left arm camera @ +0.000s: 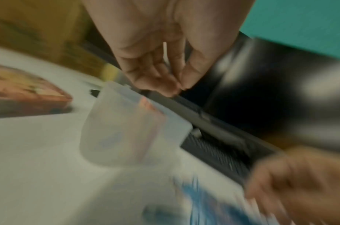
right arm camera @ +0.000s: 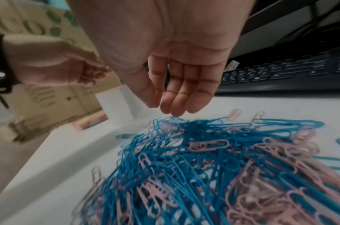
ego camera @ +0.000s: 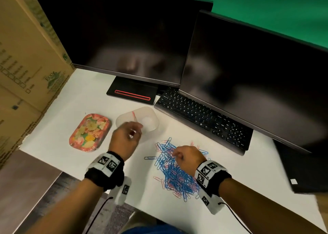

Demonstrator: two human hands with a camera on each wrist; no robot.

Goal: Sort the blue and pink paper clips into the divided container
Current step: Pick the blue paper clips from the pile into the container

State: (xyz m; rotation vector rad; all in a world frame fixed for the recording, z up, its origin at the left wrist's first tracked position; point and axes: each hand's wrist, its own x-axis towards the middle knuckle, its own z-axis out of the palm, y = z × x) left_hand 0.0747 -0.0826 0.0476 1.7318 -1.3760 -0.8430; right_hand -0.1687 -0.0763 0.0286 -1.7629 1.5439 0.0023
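- Head view: the translucent divided container (ego camera: pixel 140 118) stands on the white desk (ego camera: pixel 71 109) with a pink clip (ego camera: pixel 134 116) against its divider. The left hand (ego camera: pixel 126 138) hovers at its near edge, fingers curled; any clip inside is blurred.
- Left wrist view: fingertips (left arm camera: pixel 173 88) meet the thumb above the container (left arm camera: pixel 127 129); I cannot tell if they pinch something.
- Right wrist view: the right hand (right arm camera: pixel 177 85) hangs relaxed, fingertips just touching the blue-and-pink clip pile (right arm camera: pixel 213 167), holding nothing.
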